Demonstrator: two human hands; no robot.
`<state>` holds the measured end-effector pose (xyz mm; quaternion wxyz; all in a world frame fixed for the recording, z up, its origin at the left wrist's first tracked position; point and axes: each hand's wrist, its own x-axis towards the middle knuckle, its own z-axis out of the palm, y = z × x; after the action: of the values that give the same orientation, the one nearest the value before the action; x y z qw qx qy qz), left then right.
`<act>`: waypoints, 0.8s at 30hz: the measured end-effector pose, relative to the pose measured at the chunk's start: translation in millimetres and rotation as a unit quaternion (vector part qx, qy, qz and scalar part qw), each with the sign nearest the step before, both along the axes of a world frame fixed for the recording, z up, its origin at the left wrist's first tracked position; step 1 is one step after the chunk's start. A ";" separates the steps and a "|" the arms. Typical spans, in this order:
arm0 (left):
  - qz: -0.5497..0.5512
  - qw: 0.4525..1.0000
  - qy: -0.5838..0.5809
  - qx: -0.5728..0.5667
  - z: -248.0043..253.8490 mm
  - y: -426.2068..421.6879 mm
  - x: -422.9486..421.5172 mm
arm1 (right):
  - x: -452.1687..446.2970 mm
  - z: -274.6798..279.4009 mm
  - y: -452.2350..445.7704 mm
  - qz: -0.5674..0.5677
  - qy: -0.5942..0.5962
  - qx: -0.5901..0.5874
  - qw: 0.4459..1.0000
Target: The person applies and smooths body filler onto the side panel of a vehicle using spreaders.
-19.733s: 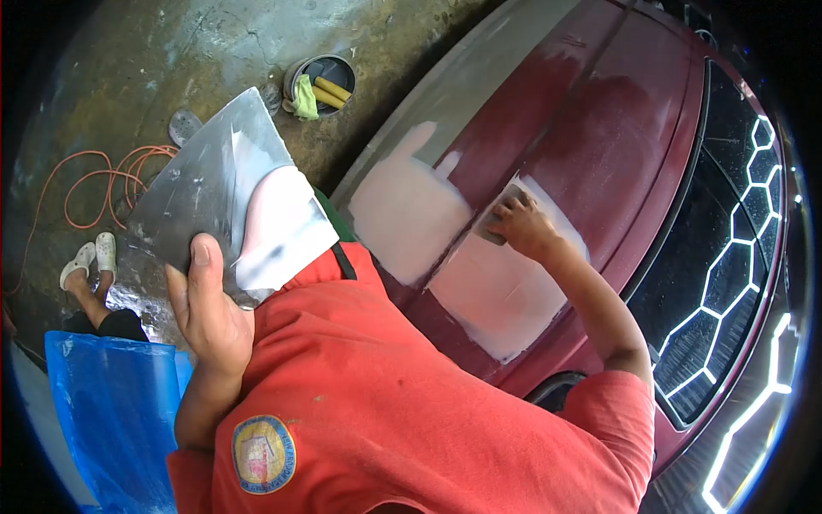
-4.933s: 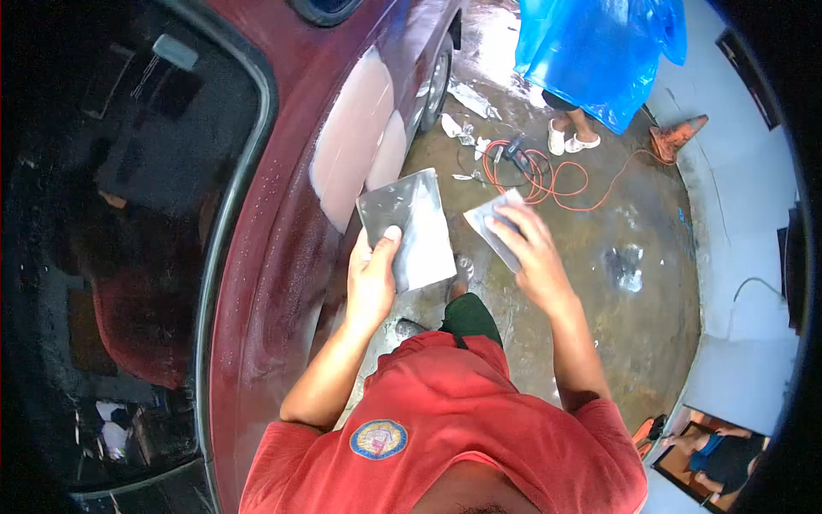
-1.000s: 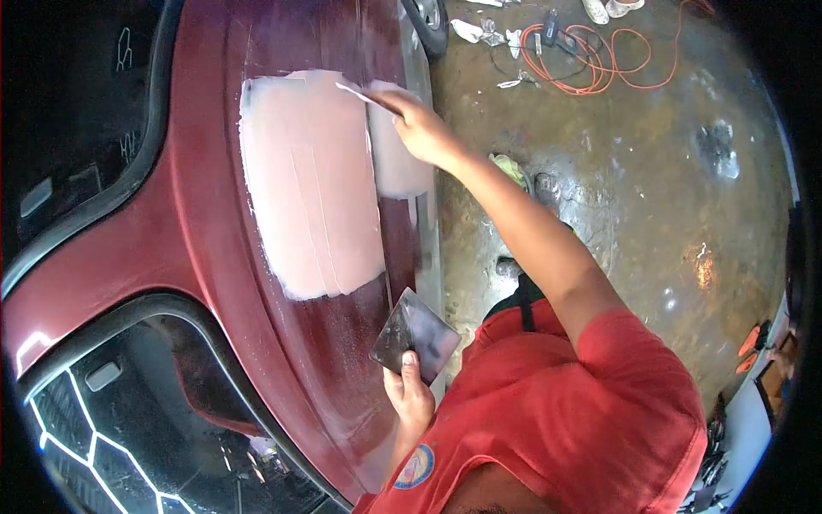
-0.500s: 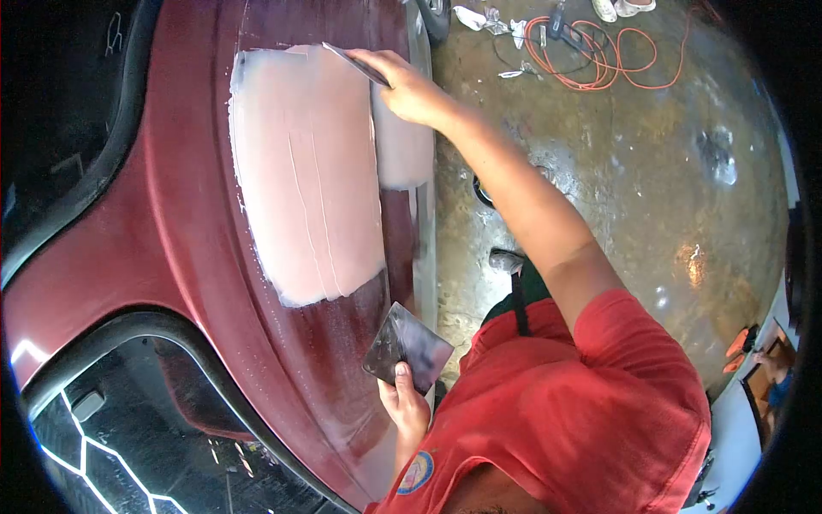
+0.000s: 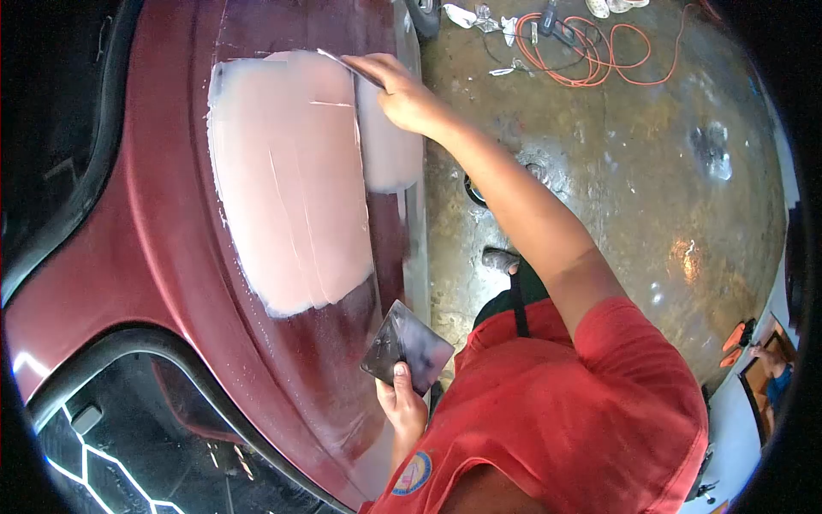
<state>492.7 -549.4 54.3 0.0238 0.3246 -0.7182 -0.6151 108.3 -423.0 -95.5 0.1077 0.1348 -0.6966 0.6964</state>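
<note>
A wide patch of pale pink body filler [image 5: 287, 188] covers part of a dark red car panel [image 5: 171, 214], with thin raised lines running down it. My right hand [image 5: 407, 98] reaches to the patch's upper right corner, fingers closed on a thin flat spreader [image 5: 364, 73] seen nearly edge-on, its tip at the filler's top edge. Lower down, my left hand [image 5: 402, 407] grips a dark, glossy square plate [image 5: 411, 347], thumb on top. The plate is tilted in front of the car's side, and smears show on its face.
A second, greyer filler patch [image 5: 390, 141] lies right of the pink one. Car windows [image 5: 154, 428] border the panel at left. An orange cord [image 5: 569, 81] and a dark power tool [image 5: 548, 17] lie on the concrete floor [image 5: 634, 223]. Another person's arm [image 5: 766, 355] shows at far right.
The view has shifted, so the car sits slightly further left and lower. A short raised line now crosses the filler below the spreader. My left hand and plate have barely moved.
</note>
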 end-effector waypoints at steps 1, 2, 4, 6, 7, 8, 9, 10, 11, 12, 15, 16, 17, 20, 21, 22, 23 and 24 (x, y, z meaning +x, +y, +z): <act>0.003 1.000 -0.001 0.004 -2.4 0.0 0.7 | -4.3 1.4 -2.0 0.006 -0.005 -0.002 1.000; -0.001 1.000 -0.006 -0.001 -1.7 -1.3 2.3 | -8.9 -1.9 -8.1 -0.007 0.016 0.028 0.999; -0.007 1.000 -0.013 -0.013 -0.1 -3.0 4.1 | -0.3 -7.0 -27.6 -0.046 0.025 0.045 0.998; 0.010 1.000 -0.009 0.005 -1.1 0.3 0.8 | 18.6 0.4 -42.9 -0.089 0.014 0.043 0.995; 0.017 1.000 -0.010 0.014 0.0 1.0 1.0 | 28.8 0.3 -47.7 -0.096 0.031 0.042 0.994; 0.011 1.000 -0.012 0.010 0.2 3.6 -2.5 | 37.5 -2.2 -47.8 -0.078 0.042 0.042 0.995; 0.005 1.000 -0.014 0.006 1.0 6.5 -5.3 | 44.6 -3.7 -43.4 -0.061 0.053 0.043 0.996; -0.002 1.000 -0.018 0.002 2.4 7.2 -5.3 | 47.8 -6.5 -35.7 -0.047 0.042 0.040 0.997; -0.009 1.000 -0.018 -0.002 3.0 6.8 -5.5 | 47.2 -8.6 -26.6 -0.034 0.034 0.036 0.998; -0.015 1.000 -0.015 -0.006 1.9 6.1 -6.9 | 42.3 -7.5 -19.1 -0.020 0.028 0.032 0.999; -0.013 1.000 -0.010 0.004 3.3 9.8 -8.3 | 17.3 0.5 -0.6 -0.057 0.045 0.026 0.997; -0.009 1.000 -0.008 0.011 3.9 11.0 -9.1 | 7.3 0.4 0.6 -0.049 0.048 0.024 0.997; -0.009 1.000 -0.007 0.009 1.6 10.2 -9.2 | -1.4 -0.5 1.0 -0.047 0.059 0.025 0.997; -0.008 1.000 -0.014 0.009 -3.5 6.2 -4.6 | -12.5 5.4 1.5 -0.032 0.077 0.030 0.996; -0.007 1.000 -0.018 0.012 -2.8 5.1 -2.6 | -13.1 6.7 1.8 -0.008 0.062 0.035 0.997; -0.007 1.000 -0.019 0.016 -3.7 4.4 -3.3 | -15.8 8.5 2.8 0.015 0.049 0.040 0.998; -0.005 1.000 -0.019 0.017 -5.0 4.0 -4.1 | -18.1 9.9 3.2 0.038 0.035 0.045 0.998; -0.002 1.000 -0.022 0.017 -4.3 2.8 -1.7 | -17.6 11.2 2.4 0.041 0.028 0.046 0.998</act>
<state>491.0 -546.6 49.9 0.0009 0.3370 -0.7086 -0.6199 90.7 -420.5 -84.2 0.0927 0.1874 -0.7187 0.6631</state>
